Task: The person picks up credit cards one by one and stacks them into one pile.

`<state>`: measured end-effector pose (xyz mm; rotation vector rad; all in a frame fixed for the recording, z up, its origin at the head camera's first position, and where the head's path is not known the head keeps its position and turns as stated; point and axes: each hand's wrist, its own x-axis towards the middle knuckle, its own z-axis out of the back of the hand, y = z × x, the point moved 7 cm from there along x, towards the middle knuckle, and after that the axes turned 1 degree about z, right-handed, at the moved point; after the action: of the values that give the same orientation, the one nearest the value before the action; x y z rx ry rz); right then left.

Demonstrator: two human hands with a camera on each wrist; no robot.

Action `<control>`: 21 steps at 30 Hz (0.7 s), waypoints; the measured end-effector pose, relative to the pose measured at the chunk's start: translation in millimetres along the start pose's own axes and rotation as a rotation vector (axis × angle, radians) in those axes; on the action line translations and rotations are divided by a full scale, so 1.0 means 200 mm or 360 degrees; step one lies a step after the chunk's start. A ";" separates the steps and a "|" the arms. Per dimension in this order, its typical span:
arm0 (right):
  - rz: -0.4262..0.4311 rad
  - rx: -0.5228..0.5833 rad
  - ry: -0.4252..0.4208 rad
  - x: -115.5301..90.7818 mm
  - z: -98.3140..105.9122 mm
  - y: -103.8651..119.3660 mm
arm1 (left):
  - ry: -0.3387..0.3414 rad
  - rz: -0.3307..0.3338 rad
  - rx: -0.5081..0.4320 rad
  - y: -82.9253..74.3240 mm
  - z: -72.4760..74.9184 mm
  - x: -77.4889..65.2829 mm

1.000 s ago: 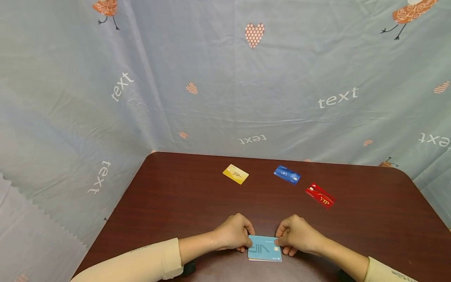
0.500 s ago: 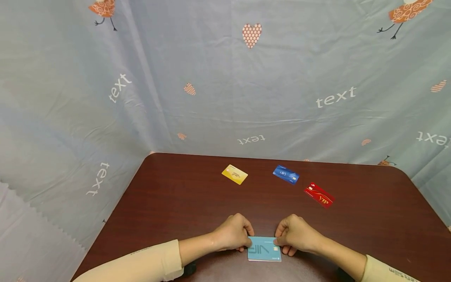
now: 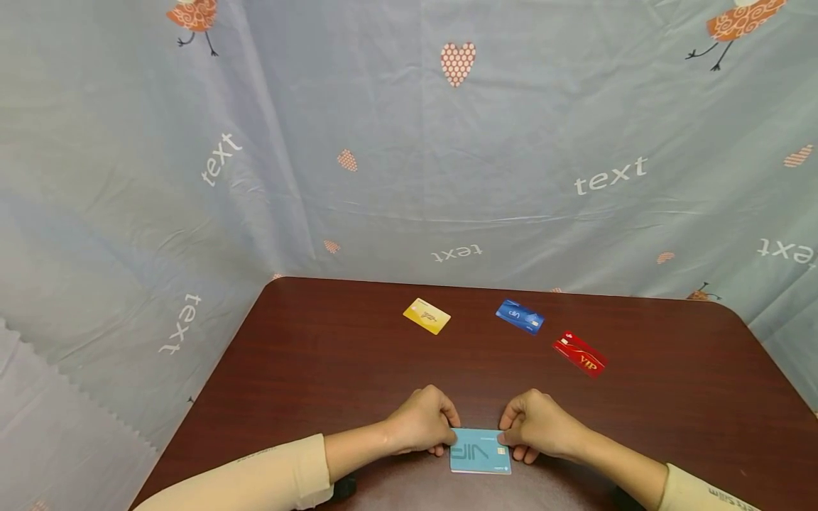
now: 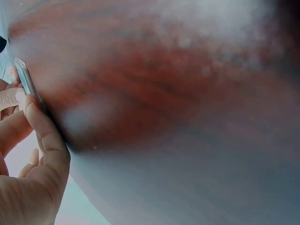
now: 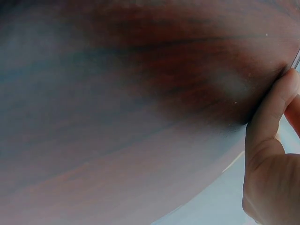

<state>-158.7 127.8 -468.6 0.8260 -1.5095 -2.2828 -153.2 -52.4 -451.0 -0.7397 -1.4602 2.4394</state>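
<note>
A light blue VIP card (image 3: 479,455) lies on top of a small stack near the front of the table. In the left wrist view, the edge of the card stack (image 4: 29,83) shows several thin layers. My left hand (image 3: 423,423) pinches the stack at its left end, thumb on the top card's corner. At the opposite end my right hand (image 3: 542,427) grips it with curled fingers and thumb. Only a sliver of the stack (image 5: 295,60) shows in the right wrist view, by the fingers.
Farther back on the dark red-brown table (image 3: 319,355) lie a yellow card (image 3: 427,316), a blue card (image 3: 520,316) and a red card (image 3: 579,353), all apart. A patterned grey-blue curtain (image 3: 383,106) hangs behind and left of the table.
The pale layer that stuck out under the light blue card's front edge shows less now, so the stack looks more even. Both hands keep nearly the same place.
</note>
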 end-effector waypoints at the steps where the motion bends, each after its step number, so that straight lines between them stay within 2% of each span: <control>1: 0.0001 -0.0003 -0.0001 0.00 0.00 0.00 | -0.0001 0.0002 -0.0002 0.00 0.00 0.00; 15: 0.0023 -0.0002 0.0024 0.00 -0.01 0.00 | 0.0007 0.0021 -0.0039 0.02 0.00 -0.01; 21: 0.0062 -0.0078 0.0025 0.01 0.02 0.02 | 0.0014 -0.0004 -0.0071 0.00 0.02 0.00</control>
<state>-162.7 127.9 -463.7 0.7922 -1.4443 -2.2704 -155.5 -56.3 -448.8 -0.7565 -1.5161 2.4058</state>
